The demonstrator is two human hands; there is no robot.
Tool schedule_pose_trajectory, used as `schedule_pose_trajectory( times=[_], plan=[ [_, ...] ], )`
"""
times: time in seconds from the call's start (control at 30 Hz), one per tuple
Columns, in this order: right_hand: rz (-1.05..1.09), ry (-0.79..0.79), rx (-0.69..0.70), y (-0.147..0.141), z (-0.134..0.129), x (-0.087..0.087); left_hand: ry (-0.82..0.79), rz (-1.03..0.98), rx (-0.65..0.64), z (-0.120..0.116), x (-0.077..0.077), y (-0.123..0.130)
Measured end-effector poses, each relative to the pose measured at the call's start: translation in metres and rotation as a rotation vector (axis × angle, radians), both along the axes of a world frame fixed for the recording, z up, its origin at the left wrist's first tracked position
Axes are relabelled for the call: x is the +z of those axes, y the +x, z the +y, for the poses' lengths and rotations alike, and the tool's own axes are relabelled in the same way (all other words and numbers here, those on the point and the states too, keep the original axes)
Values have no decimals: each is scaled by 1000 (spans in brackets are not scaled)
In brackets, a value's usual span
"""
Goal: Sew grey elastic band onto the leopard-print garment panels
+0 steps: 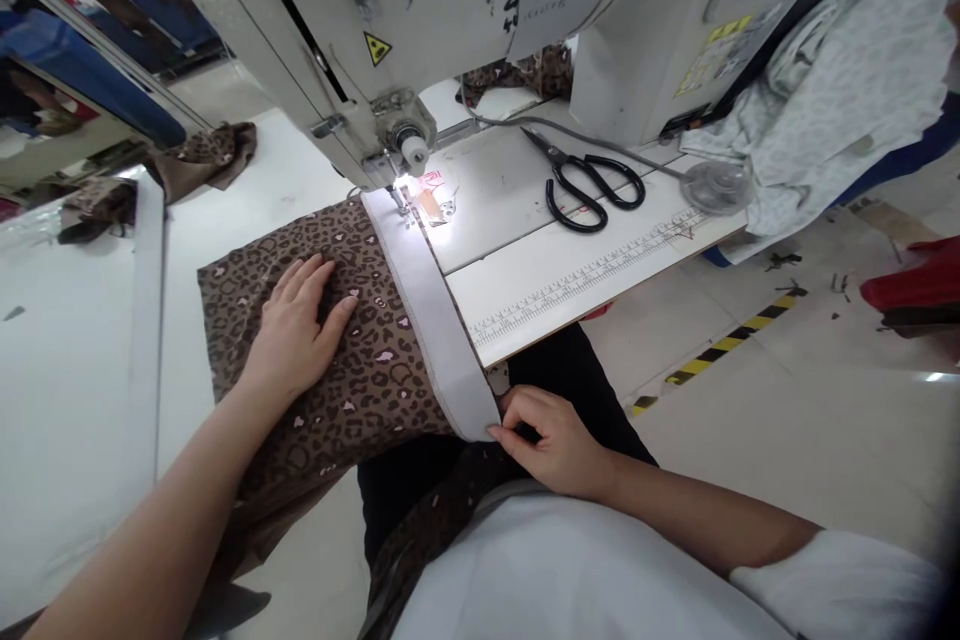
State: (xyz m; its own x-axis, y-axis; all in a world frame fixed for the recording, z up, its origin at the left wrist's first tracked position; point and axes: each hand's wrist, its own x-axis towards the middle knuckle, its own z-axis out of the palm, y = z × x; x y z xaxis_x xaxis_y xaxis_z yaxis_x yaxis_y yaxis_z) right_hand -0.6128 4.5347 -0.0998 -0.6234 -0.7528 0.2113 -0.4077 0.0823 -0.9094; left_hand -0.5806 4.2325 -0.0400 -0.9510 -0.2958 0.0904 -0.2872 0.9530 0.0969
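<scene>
A brown leopard-print fabric (375,360) lies on the white table and hangs over its front edge. Along its right side runs a pale waistband strip (431,320), whose far end is under the presser foot of the sewing machine (403,205). My left hand (296,325) rests flat on the print with its fingers stretched out, holding nothing. At the table's front edge, my right hand (551,435) pinches the near end of the strip between thumb and fingers.
Black-handled scissors (592,185) lie right of the needle, near a clear round dish (716,188). A printed ruler (585,275) runs along the table edge. Pale patterned fabric (847,90) is heaped at the right. Brown cloth (206,160) lies at the back left.
</scene>
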Motion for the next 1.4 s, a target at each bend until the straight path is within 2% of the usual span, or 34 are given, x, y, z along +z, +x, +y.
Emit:
schedule_pose_trajectory(
  times=[0.13, 0.23, 0.33, 0.43, 0.5, 0.63, 0.7, 0.83, 1.0, 1.4],
  plan=[
    [212, -10, 211, -10, 3, 4, 6, -34, -11, -3, 1, -2],
    [391, -59, 335, -19, 4, 7, 15, -10, -14, 12, 9, -4],
    [545, -55, 362, -25, 4, 8, 159, 70, -109, 38, 16, -5],
    [617, -52, 410, -28, 2, 15, 356, 74, -167, 59, 15, -5],
    [626, -52, 413, -28, 1, 24, 370, 45, -154, 65, 12, -3],
    [588, -118, 311, -27, -2, 43, 306, -65, -140, 68, 12, 1],
    [530, -122, 324, -28, -6, 50, 296, -97, -130, 68, 13, 2],
    [442, -61, 350, -39, -20, 58, 269, -92, -126, 61, 14, -8],
    [416, -1, 351, -63, -43, 58, 209, -52, -142, 38, 9, -32],
    [530, 97, 347, -123, -98, 61, 82, 11, -183, -20, 3, -85]
  ],
)
